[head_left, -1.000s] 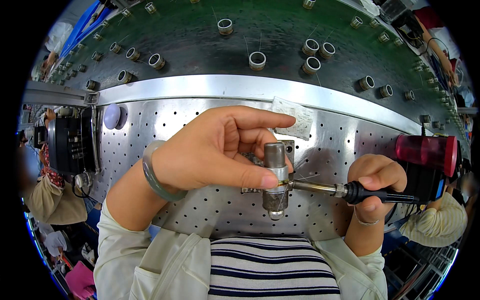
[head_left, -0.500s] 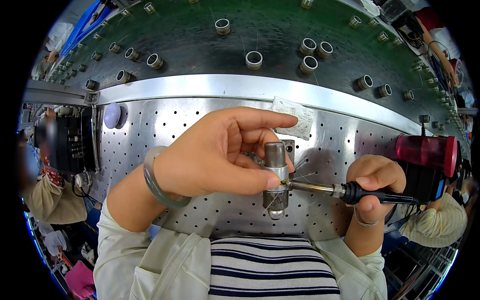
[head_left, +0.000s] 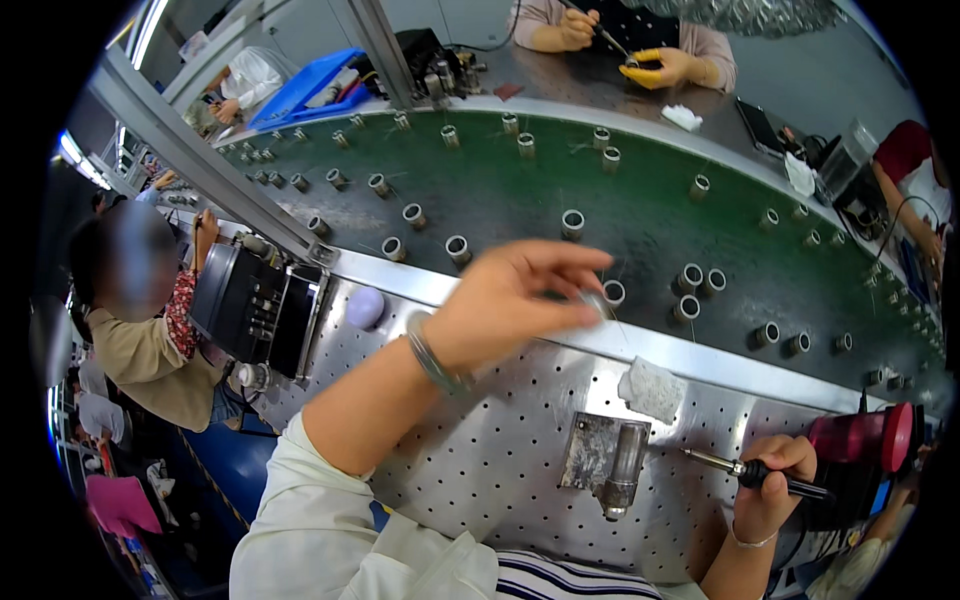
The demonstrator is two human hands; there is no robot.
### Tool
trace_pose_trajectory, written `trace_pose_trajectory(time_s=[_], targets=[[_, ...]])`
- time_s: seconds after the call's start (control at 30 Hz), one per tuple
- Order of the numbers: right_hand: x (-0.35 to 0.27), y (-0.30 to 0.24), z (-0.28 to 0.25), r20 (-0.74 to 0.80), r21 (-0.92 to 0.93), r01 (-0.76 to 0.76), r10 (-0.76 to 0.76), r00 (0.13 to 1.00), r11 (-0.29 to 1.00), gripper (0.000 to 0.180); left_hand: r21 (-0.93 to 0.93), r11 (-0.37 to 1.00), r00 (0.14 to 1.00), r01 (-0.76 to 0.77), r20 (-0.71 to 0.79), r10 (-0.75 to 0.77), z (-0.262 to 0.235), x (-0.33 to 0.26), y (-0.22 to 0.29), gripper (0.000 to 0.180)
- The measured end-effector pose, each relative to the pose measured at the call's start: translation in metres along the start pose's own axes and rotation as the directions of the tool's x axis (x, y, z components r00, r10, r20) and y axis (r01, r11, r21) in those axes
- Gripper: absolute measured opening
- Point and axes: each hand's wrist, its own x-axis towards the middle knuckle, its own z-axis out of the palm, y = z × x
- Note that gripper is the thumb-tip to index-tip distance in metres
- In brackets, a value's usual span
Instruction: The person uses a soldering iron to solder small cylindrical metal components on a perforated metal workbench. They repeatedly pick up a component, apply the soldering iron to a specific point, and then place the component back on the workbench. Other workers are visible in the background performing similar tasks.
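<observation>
Head view: left hand [head_left: 505, 300] reaching over green conveyor belt [head_left: 520, 190], fingers pinching small metal sleeve [head_left: 592, 303], right hand [head_left: 770, 485] fisted around soldering iron [head_left: 745, 468] beside steel fixture [head_left: 608, 462]; probably transferring, needing careful upright placement.

A metal fixture [head_left: 608, 462] sits on the perforated table [head_left: 480, 460], a cloth pad [head_left: 652, 389] behind it, the conveyor belt [head_left: 560, 190] beyond.

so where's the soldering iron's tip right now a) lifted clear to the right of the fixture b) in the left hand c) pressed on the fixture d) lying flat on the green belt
a: the right hand holds the soldering iron with its tip in the air, just right of the metal fixture, not touching it.
</observation>
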Motion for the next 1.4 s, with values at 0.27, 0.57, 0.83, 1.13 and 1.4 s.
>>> trace_pose_trajectory(time_s=[0.27, 0.57, 0.83, 1.13, 1.4], targets=[[-0.001, 0.004, 0.015, 0.045, 0.032, -0.085, 0.084, 0.995, 0.996, 0.03, 0.908, 0.296, 0.819, 0.296, -0.401, 0.41, -0.193, 0.031, -0.006, 0.031], [-0.009, -0.013, -0.009, -0.006, 0.045, -0.216, 0.216, 0.976, 0.975, 0.013, 0.947, 0.319, 0.884, 0.032, -0.175, 0.432, -0.173, 0.023, -0.027, 0.023], [0.005, -0.019, -0.018, 0.162, 0.017, -0.331, 0.324, 0.932, 0.944, 0.01, 0.879, 0.466, 0.862, -0.101, -0.156, 0.482, -0.169, -0.001, -0.03, 0.028], [-0.001, -0.019, -0.006, 0.127, 0.079, -0.339, 0.328, 0.936, 0.937, 0.011, -0.042, 0.98, 0.97, 0.195, 0.157, -0.187, 0.044, -0.012, 0.017, 0.025], [0.0, -0.015, -0.01, 0.177, 0.072, -0.278, 0.262, 0.949, 0.958, 0.012, -0.164, 0.933, 0.921, 0.32, 0.284, -0.266, 0.049, 0.003, 0.0, 0.03]])
